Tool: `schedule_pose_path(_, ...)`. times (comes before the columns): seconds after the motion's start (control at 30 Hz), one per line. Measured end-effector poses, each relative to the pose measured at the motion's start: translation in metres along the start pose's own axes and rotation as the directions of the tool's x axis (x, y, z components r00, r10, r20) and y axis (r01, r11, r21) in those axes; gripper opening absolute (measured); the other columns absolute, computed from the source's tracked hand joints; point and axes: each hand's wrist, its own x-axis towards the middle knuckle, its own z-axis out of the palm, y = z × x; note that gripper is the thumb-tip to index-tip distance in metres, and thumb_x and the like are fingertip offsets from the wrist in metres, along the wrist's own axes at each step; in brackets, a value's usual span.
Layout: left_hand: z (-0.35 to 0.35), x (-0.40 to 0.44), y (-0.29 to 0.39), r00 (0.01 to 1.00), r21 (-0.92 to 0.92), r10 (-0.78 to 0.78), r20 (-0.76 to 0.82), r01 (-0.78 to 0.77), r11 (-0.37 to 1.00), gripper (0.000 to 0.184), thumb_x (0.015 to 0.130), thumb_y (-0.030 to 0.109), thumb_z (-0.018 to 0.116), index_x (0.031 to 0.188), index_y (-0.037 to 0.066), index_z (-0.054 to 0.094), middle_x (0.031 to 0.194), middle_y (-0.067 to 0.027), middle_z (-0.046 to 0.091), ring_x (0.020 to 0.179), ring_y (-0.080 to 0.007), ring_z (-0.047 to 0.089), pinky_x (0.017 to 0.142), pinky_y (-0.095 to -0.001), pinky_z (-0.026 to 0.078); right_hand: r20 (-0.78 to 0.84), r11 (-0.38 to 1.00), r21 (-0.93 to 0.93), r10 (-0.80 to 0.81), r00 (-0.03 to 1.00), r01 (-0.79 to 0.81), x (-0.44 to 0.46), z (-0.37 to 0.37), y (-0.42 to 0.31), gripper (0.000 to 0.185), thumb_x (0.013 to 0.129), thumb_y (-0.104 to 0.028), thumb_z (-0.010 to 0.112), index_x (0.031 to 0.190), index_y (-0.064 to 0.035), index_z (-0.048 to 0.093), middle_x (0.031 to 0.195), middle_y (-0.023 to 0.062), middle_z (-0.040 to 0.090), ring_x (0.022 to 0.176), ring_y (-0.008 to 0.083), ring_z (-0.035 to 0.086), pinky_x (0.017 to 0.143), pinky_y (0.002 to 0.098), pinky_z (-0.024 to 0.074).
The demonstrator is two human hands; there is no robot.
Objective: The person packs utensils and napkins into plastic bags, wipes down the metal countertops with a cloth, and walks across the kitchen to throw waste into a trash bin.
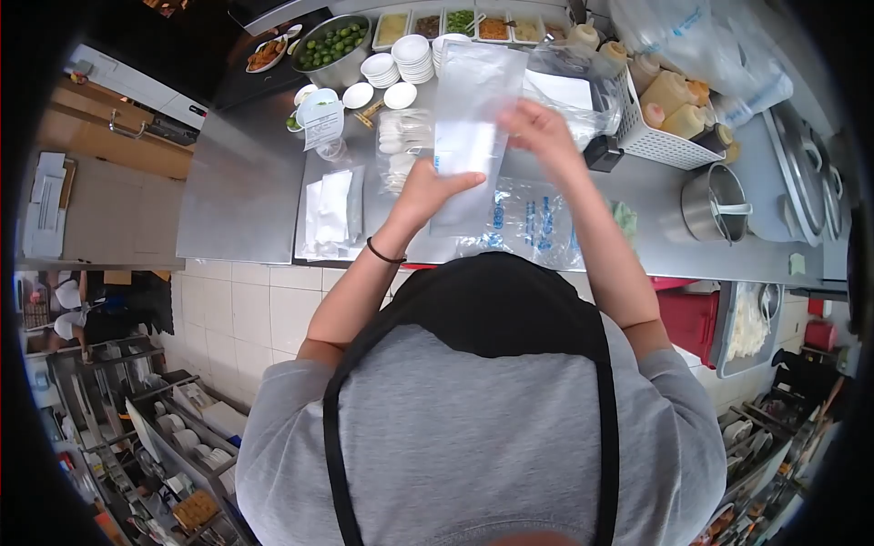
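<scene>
My left hand grips a long, clear plastic bag by its left side, thumb laid across the front. Something white, perhaps folded paper, shows through the bag. At the bag's right edge is my right hand, its fingers bent and smeared by motion, so whether they pinch the plastic is unclear. Beneath lies a flat clear plastic sheet with blue print. Left of my left hand, white folded packets are stacked on the steel counter. Bundled white plastic spoons sit just beyond that hand.
Stacked small white dishes, a pot of green limes and food trays line the back. On the right stand a white basket of bottles and a steel pot. The counter's front edge runs before me.
</scene>
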Motion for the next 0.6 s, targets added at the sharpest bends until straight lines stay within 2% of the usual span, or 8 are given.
schedule_pose_path(0.1,0.001,0.006,-0.001,0.999,0.019,0.054,0.005,-0.054,0.998,0.034,0.071,0.015,0.069,0.099,-0.001,0.058,0.087,-0.0041,0.061,0.072,-0.0096,0.056,0.065,-0.0237,0.046,0.042,1.000,0.020,-0.001,0.999,0.000,-0.002,0.010,0.008,0.020,0.082,-0.017,0.059,0.093,-0.0020,0.063,0.081,0.0000,0.061,0.071,0.0043,0.053,0.065,0.0187,0.0420)
schedule_pose_path(0.17,-0.007,0.013,0.010,0.998,-0.200,0.058,-0.037,-0.064,0.978,0.026,0.073,0.014,0.068,0.094,0.000,0.061,0.084,-0.0040,0.062,0.072,-0.0084,0.056,0.065,-0.0220,0.045,0.053,1.000,0.002,0.001,0.999,-0.001,-0.002,0.010,0.004,0.018,0.081,-0.016,0.060,0.092,-0.0019,0.063,0.079,-0.0006,0.061,0.069,0.0038,0.052,0.064,0.0188,0.0420)
schedule_pose_path(0.27,-0.026,0.024,0.025,0.990,-0.167,0.116,-0.075,-0.128,0.978,0.017,0.075,0.012,0.066,0.087,0.001,0.063,0.078,-0.0030,0.062,0.070,-0.0075,0.056,0.064,-0.0210,0.044,0.069,0.999,-0.038,-0.001,0.998,0.003,-0.003,0.012,0.001,0.015,0.080,-0.012,0.060,0.091,-0.0013,0.063,0.077,-0.0009,0.061,0.068,0.0037,0.052,0.063,0.0189,0.0423)
schedule_pose_path(0.3,-0.036,0.031,0.019,0.991,-0.061,0.115,-0.069,-0.119,0.991,0.012,0.075,0.011,0.065,0.084,0.002,0.064,0.073,-0.0017,0.061,0.068,-0.0071,0.055,0.061,-0.0208,0.044,0.070,0.998,-0.061,-0.004,0.998,0.008,-0.003,0.012,0.000,0.015,0.081,-0.010,0.059,0.091,-0.0010,0.063,0.077,-0.0007,0.061,0.069,0.0040,0.053,0.063,0.0188,0.0427)
schedule_pose_path(0.43,-0.041,0.036,0.014,0.981,-0.055,0.190,-0.046,-0.192,0.980,0.012,0.076,0.008,0.064,0.087,0.003,0.065,0.073,-0.0012,0.061,0.065,-0.0070,0.053,0.059,-0.0199,0.042,0.065,0.994,-0.093,-0.053,0.996,0.059,0.003,0.006,0.009,0.015,0.080,-0.005,0.057,0.093,-0.0009,0.063,0.079,0.0004,0.062,0.072,0.0053,0.054,0.064,0.0190,0.0434)
schedule_pose_path(0.5,-0.039,0.035,0.016,0.976,-0.176,0.205,-0.079,-0.216,0.960,0.013,0.076,0.004,0.060,0.089,0.002,0.064,0.076,-0.0023,0.061,0.065,-0.0061,0.052,0.059,-0.0183,0.041,0.073,0.998,-0.051,-0.032,0.997,0.036,0.003,0.003,0.005,0.017,0.078,-0.001,0.056,0.094,-0.0014,0.063,0.082,0.0015,0.062,0.073,0.0067,0.056,0.066,0.0187,0.0437)
schedule_pose_path(0.6,-0.038,0.034,0.019,0.965,-0.165,0.255,-0.060,-0.262,0.951,0.015,0.078,-0.002,0.054,0.089,-0.001,0.064,0.080,-0.0044,0.062,0.068,-0.0061,0.053,0.061,-0.0178,0.041,0.156,0.992,0.043,-0.125,0.980,0.120,-0.003,0.011,-0.012,0.018,0.078,0.000,0.055,0.094,-0.0021,0.063,0.086,0.0022,0.062,0.078,0.0070,0.056,0.068,0.0197,0.0436)
